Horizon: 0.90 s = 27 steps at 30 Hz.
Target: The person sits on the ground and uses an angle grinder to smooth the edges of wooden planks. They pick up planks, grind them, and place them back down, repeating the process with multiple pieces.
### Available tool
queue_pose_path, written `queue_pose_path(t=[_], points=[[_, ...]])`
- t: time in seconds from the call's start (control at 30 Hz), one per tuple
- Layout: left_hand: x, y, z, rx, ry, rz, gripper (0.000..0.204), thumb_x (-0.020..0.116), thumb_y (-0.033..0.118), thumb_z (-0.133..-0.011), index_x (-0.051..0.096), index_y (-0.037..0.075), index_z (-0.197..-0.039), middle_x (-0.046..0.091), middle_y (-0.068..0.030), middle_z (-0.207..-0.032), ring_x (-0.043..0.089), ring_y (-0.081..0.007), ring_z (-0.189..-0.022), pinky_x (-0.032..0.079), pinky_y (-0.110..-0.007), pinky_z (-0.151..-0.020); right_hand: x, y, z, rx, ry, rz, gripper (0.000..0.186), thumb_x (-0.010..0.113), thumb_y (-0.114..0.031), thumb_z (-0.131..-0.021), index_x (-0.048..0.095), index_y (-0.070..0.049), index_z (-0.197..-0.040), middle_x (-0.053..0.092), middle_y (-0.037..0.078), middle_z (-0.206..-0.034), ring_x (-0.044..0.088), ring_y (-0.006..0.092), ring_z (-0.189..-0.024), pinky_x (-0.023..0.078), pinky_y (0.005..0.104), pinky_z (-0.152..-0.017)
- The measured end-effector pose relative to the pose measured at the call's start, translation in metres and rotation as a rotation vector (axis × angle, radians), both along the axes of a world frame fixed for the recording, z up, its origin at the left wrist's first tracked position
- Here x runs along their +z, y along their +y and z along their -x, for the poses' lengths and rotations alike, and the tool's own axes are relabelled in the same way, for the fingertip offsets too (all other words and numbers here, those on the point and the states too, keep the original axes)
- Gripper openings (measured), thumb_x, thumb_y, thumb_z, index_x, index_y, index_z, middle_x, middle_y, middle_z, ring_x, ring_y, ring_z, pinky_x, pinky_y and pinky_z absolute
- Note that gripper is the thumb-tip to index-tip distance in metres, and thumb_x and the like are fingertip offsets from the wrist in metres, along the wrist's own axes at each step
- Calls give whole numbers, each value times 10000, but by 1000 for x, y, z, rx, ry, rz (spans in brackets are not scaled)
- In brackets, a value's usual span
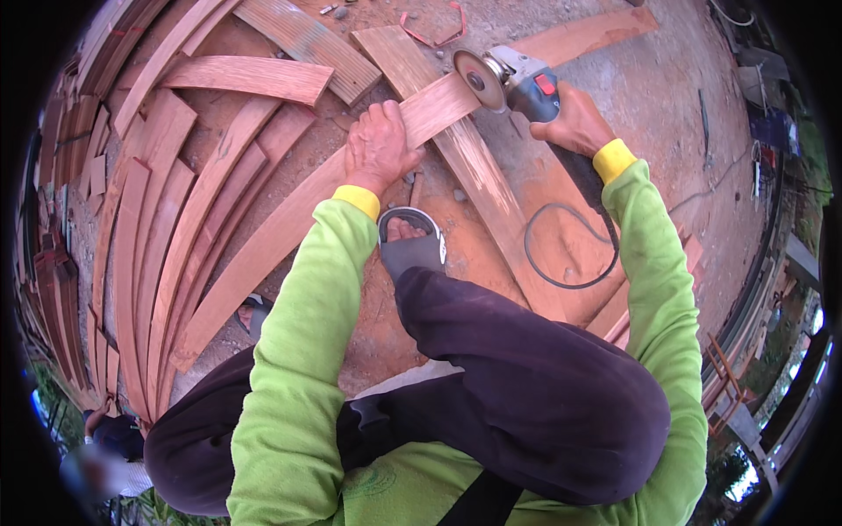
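My left hand [379, 140] has its fingers wrapped over a long reddish wooden plank [263, 237], which runs diagonally from lower left toward upper right across another rough board [482, 197]. My right hand [574, 123] is closed on the blue and grey angle grinder [535, 92] with a red button. Its disc [475, 77] is over the diagonal plank, right of my left hand; I cannot tell whether it touches the wood. A black cord loop [566, 272] lies below the grinder. My sandaled foot [408, 237] is just below my left hand.
Several curved-looking boards [167, 219] lie on the dirt ground to the left, with stacked timber [57, 263] at the far left edge. A red wire piece [432, 39] lies at the top. Another person [114, 438] is at the lower left. More timber [745, 368] lines the right.
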<state>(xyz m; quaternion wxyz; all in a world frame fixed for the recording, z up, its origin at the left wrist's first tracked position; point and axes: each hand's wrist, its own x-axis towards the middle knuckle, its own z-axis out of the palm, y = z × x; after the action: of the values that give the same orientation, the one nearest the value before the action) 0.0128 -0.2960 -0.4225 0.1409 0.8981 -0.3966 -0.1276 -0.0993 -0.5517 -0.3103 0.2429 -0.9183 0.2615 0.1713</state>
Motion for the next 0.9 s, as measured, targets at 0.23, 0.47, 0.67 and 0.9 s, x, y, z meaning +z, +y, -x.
queue_pose_path(t=[0.23, 0.47, 0.67, 0.9], points=[[0, -1, 0, 5, 24, 22, 656, 847, 341, -613, 467, 18, -1040, 569, -200, -975, 605, -374, -927, 506, -447, -804, -6, -2, 15, -18, -24, -9, 558, 737, -266, -607, 588, 109, -991, 653, 287, -862, 667, 391, -822, 514, 416, -763], [1, -2, 0, -10, -18, 37, 635, 841, 364, -602, 482, 28, -1005, 580, -181, -944, 631, -335, -888, 517, -418, -778, -10, -3, 24, -31, -31, 13, 570, 737, -258, -606, 586, 108, -1016, 656, 291, -872, 666, 398, -821, 515, 416, -773], [1, -1, 0, 2, -9, 18, 632, 840, 356, -602, 484, 25, -1005, 581, -184, -948, 631, -338, -889, 518, -417, -783, 1, 4, 24, -20, -49, -23, 591, 734, -262, -611, 578, 122, -1031, 652, 303, -885, 662, 401, -827, 515, 416, -783], [2, -2, -1, 8, 52, 23, 650, 829, 354, -619, 475, 9, -1042, 576, -217, -978, 607, -387, -937, 503, -457, -814, -5, 0, 26, -36, 2, 21, 589, 734, -258, -612, 579, 122, -1035, 655, 297, -891, 665, 400, -841, 513, 415, -786]])
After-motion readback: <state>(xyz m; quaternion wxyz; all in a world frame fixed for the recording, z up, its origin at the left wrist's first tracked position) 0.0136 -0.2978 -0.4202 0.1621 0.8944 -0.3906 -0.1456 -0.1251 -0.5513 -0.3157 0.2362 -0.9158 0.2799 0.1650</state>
